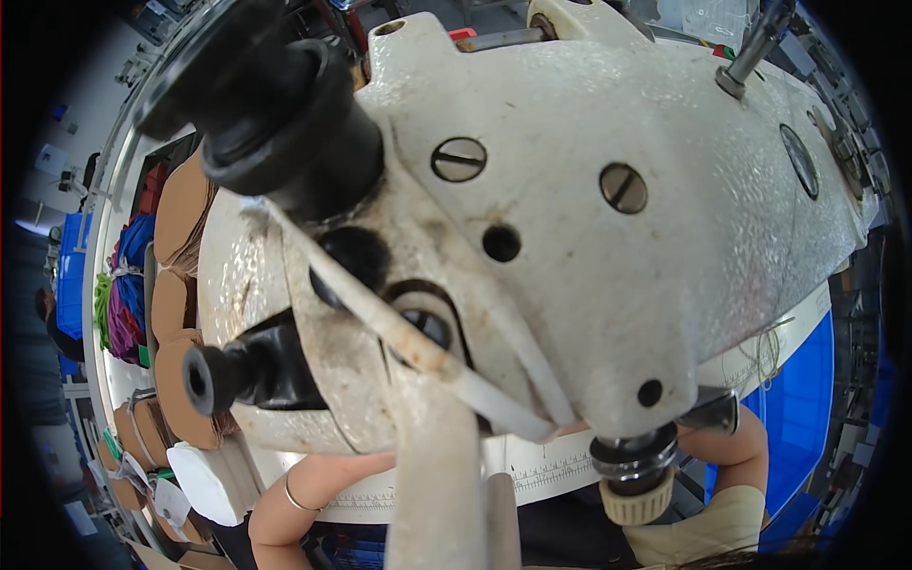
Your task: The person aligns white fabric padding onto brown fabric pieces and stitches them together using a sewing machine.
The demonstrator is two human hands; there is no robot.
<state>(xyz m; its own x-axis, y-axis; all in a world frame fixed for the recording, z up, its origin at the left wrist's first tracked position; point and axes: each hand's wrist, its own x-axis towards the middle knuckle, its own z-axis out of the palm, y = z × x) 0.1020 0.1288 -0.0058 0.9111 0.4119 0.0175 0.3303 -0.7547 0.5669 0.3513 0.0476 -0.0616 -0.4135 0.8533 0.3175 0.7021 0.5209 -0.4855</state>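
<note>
Machine casing (570,294), scuffed and white, spreads across the middle of the frame, in front of a blue bin (803,408) at right. Left forearm (328,475) and right forearm (739,442) show at the bottom, each ending out of sight (both hands are hidden, so I cannot tell whether they spread or pinch). Loose thread (763,356) at right might tangle, I judge, if a hand drags it.

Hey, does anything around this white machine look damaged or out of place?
The machine has brownish stains on its slanting white rod, which looks worn. Loose thread is tangled near the blue bin, looking stray.
</note>
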